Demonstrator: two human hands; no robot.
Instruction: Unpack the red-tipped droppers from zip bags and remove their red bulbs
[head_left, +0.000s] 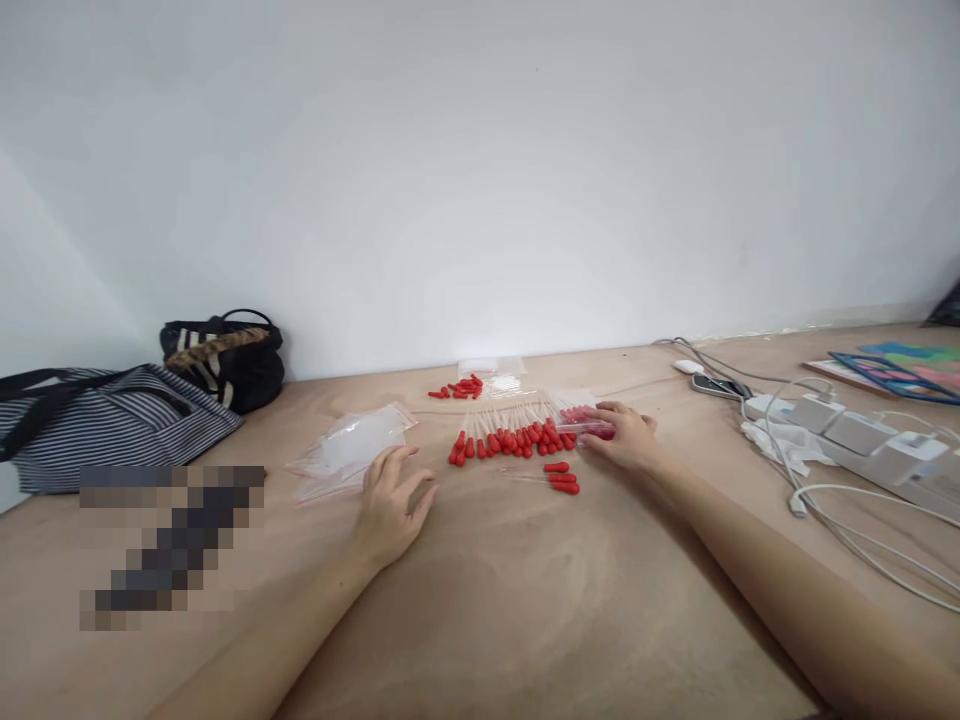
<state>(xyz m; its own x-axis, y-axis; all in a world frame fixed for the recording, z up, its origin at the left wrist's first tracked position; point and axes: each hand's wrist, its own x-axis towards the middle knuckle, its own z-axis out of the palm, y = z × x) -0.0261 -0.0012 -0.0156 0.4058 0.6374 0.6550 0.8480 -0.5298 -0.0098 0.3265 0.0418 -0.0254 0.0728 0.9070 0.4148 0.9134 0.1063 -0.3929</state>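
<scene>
My left hand (394, 505) rests on the table with its fingers apart and nothing in them, beside a pile of clear zip bags (352, 445). On the right, my right hand (626, 437) has its thumb and fingers around the edge of a clear plastic bag (581, 425) with red-bulbed droppers inside. A row of glass droppers with red rubber bulbs (510, 440) lies between my hands, bulbs toward me. Closer to me are three separate droppers (562, 479), their tips pointing left. Loose red rubber bulbs (461, 387) lie behind the row, next to another clear bag (491, 368).
A striped bag (120, 420) and a black bag (232, 365) stand at the left. A blurred dark patch (180, 545) covers something in front. At right are a power strip with white chargers (855, 425), cables, crumpled tissue (787, 445) and coloured sheets (907, 370). A wall rises behind.
</scene>
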